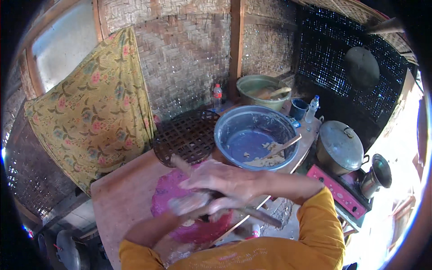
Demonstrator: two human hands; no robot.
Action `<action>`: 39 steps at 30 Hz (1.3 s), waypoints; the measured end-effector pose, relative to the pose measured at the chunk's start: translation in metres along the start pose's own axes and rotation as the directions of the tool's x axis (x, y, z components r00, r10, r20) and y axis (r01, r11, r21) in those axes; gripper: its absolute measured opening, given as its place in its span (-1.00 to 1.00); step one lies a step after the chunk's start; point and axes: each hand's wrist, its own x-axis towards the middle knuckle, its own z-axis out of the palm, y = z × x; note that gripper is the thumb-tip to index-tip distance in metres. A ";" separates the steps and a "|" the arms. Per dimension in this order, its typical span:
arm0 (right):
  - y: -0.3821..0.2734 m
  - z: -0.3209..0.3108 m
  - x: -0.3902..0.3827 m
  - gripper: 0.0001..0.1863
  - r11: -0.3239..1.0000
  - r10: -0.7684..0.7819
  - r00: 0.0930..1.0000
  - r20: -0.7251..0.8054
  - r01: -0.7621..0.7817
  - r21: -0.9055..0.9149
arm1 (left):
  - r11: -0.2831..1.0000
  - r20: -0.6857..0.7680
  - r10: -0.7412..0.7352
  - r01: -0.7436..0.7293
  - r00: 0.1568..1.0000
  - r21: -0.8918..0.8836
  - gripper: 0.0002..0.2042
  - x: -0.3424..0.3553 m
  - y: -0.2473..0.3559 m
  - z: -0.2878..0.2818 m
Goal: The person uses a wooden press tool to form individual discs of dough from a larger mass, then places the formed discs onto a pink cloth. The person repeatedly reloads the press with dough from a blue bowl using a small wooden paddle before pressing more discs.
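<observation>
Both my hands are smeared by motion above a round pink plastic basin (164, 193) on the near part of the table. A long wooden stick (265, 217) slants beneath my right hand (229, 182), which appears closed around its middle; its ends show on either side. Close below is my left hand (191, 203), with whitish stuff on it; its fingers are too blurred to read. Behind my right arm stands a big grey-blue basin (252, 114) with pale dough-like lumps (270, 157) and a wooden spatula (285, 146) leaning on its rim.
A dark woven tray (186, 135) lies at the table's back. A green tub (258, 85), a dark mug (298, 109) and two plastic bottles (218, 96) stand farther back. To the right, a lidded pot (339, 146) sits on a pink-fronted stove (337, 191), beside a metal vessel (375, 175).
</observation>
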 end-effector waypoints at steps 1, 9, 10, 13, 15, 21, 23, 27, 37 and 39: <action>-0.009 -0.009 0.009 -0.44 0.995 -0.055 0.997 0.051 0.050 0.082 | 0.999 0.034 0.023 -0.024 0.999 0.022 -0.63 0.009 0.008 -0.017; 0.060 -0.141 -0.046 -0.56 0.870 0.247 0.911 -0.329 -0.358 -0.339 | 0.975 -0.385 0.171 -0.099 0.907 0.200 -0.71 0.158 0.071 -0.092; 0.075 -0.156 -0.061 -0.58 0.872 0.214 0.880 -0.423 -0.368 -0.323 | 0.975 -0.390 0.164 -0.088 0.906 0.204 -0.71 0.164 0.076 -0.093; 0.111 -0.213 -0.123 -0.61 0.798 0.141 0.726 -0.673 -0.486 -0.356 | 0.623 -0.448 0.346 0.155 0.824 0.766 -0.71 0.163 0.068 -0.105; 0.121 -0.237 -0.157 -0.63 0.848 0.410 0.479 -0.776 -0.514 0.130 | 0.918 -0.641 0.188 0.099 0.745 0.384 -0.73 0.132 0.009 -0.116; 0.180 -0.263 -0.244 -0.76 0.828 0.547 -0.158 -0.822 0.249 0.503 | 0.879 -0.875 -0.053 -0.394 0.480 -0.269 -0.39 0.206 -0.005 -0.079; 0.231 -0.245 -0.278 -0.81 0.728 0.646 -0.180 -0.742 0.439 0.527 | 0.811 -0.944 0.080 -0.572 0.321 -0.125 -0.41 0.253 0.005 -0.072; 0.215 -0.148 -0.221 -0.65 0.199 0.956 0.124 -0.267 0.397 0.896 | 0.956 -0.980 0.195 -0.217 -0.022 0.196 -0.61 0.245 0.008 -0.074; 0.169 -0.120 -0.277 -0.68 0.303 0.953 0.142 0.268 -0.499 -0.812 | 0.775 -0.803 0.526 0.229 0.282 0.589 -0.61 0.278 -0.089 -0.137; 0.158 -0.140 -0.259 -0.68 0.287 0.957 0.104 0.271 -0.471 -0.834 | 0.967 -0.947 0.243 -0.126 0.209 0.220 -0.68 0.292 -0.089 -0.121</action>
